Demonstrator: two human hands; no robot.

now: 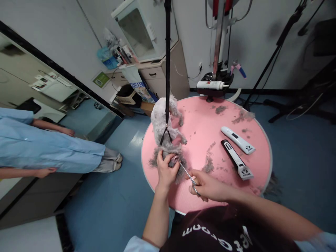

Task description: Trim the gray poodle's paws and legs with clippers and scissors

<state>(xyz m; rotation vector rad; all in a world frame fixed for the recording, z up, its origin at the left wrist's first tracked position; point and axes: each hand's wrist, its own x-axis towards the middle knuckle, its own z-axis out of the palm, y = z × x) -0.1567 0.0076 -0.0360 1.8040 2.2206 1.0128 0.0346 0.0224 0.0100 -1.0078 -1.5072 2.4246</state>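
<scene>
A grey, close-clipped dog (159,117) is on the round pink grooming table (194,140), its fluffier head towards me. My left hand (166,169) is closed on the head, fingers and thumb folding back an ear (174,160) so that its pink inside shows. In my right hand (207,185) is a slim ring-handled metal tool (187,173), like a hemostat or scissors; my fingers are at its rings. Its tip meets the ear; whether the jaws grip hair there is too small to tell. A black strap (167,63) hangs down to a loop at the dog's neck.
A white clipper (237,140) and a black-and-white clipper (236,159) lie at right among loose hair tufts (208,164). A white bottle (212,85) rests on a black holder beyond the table. At left stands a person in a blue gown (47,143). A cabinet (168,73) stands behind.
</scene>
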